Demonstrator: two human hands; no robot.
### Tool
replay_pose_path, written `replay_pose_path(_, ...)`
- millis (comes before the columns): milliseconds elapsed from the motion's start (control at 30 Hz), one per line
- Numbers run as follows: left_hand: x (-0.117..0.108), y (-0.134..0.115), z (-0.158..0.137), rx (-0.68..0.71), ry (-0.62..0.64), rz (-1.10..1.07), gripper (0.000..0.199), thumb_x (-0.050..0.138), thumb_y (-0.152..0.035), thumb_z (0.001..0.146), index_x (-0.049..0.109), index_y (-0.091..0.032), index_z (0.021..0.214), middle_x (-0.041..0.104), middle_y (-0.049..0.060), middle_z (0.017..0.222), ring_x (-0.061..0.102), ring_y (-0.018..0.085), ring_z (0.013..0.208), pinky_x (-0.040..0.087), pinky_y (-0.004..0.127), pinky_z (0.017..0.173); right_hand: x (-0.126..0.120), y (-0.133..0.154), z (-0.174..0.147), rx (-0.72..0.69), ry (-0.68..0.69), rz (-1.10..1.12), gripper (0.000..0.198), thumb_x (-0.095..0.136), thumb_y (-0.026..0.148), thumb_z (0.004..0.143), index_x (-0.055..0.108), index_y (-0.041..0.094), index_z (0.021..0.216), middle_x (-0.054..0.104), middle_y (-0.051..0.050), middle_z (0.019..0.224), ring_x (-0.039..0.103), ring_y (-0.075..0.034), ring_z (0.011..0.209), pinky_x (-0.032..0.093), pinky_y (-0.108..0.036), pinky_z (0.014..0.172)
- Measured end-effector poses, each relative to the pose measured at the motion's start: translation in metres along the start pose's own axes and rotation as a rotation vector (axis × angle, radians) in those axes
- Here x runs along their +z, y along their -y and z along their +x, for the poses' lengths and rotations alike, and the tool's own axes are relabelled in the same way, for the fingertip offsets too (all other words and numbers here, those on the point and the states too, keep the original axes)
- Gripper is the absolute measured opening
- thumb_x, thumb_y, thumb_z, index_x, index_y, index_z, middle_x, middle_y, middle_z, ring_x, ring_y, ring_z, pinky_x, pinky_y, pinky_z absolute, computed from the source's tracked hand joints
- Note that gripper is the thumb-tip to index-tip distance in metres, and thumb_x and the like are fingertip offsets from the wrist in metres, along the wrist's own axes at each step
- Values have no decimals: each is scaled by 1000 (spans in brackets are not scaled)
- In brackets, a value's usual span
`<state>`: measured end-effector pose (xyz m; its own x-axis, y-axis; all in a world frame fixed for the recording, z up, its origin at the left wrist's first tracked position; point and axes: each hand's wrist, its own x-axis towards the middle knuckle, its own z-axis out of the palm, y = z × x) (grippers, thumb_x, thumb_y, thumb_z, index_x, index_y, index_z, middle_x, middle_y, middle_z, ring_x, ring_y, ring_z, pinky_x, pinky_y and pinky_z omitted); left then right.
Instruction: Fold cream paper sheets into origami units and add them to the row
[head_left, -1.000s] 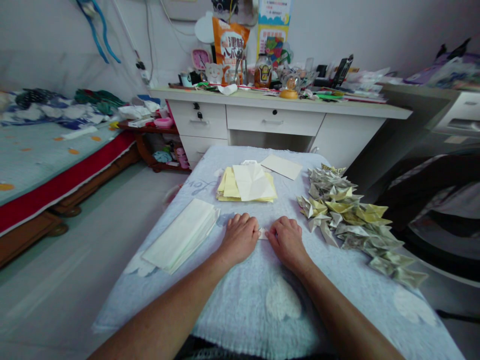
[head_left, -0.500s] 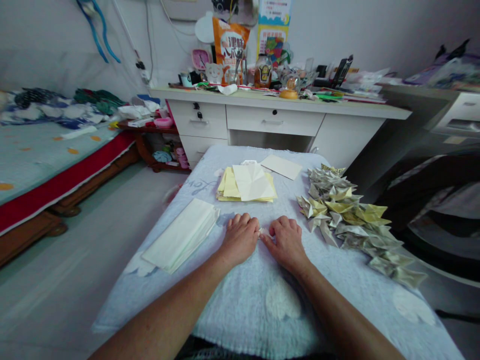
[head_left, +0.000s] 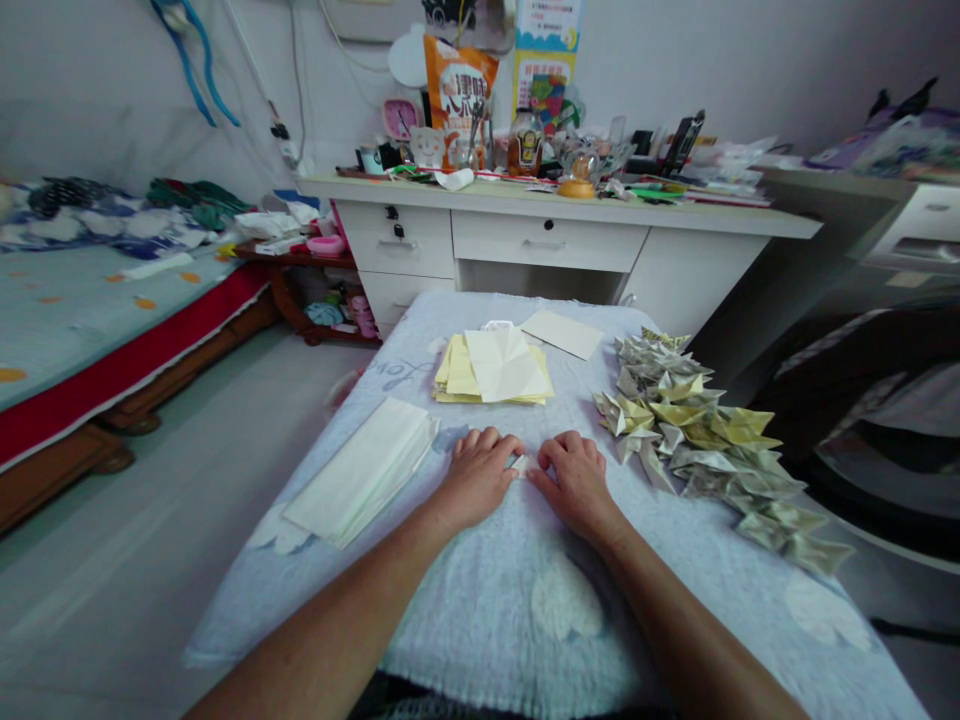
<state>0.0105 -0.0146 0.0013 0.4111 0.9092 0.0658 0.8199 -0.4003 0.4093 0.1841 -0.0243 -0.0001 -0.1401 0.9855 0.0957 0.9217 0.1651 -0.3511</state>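
Between my two hands, on the cloth-covered table (head_left: 480,610), lies a small folded piece of white paper (head_left: 523,465). My left hand (head_left: 484,475) is closed on its left end, fingers curled. At its right end, my right hand (head_left: 574,478) pinches it with thumb and bent fingers. Much of the paper is hidden under the fingers. Just beyond my hands sits a stack of yellow paper sheets (head_left: 456,372), topped by a creased white sheet (head_left: 506,365). Rows of folded paper pieces (head_left: 720,430), pointed and grey to yellow, lie to the right.
A stack of long white paper (head_left: 367,465) lies left of my hands. A pale card (head_left: 562,333) rests near the table's far edge. Behind stands a white desk (head_left: 551,240) crowded with small items. A bed (head_left: 112,310) is at the left, a washing machine (head_left: 915,240) at the right.
My fingertips have drawn slightly apart, the right hand shifting a little to the right. More of the small folded paper shows between them.
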Motion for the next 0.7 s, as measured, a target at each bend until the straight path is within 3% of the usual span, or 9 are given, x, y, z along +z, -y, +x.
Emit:
replay_pose_path(267,1,0,0,-10,-11,-17,23,56,-26,85,54,-29,108,52,2,108,44,23,103,34,37,87,-5,-1,0,26,41,62,7,64,27,82,62,25,88,53,-5,103,45,-23,96,33,-37,81)
replay_pose_path(700,4,2,0,-9,-26,-18,21,56,-27,85,56,-28,106,54,2,108,45,23,104,35,36,87,-5,-5,0,-3,51,72,7,58,24,84,63,25,89,54,-5,104,44,-23,99,32,-36,83)
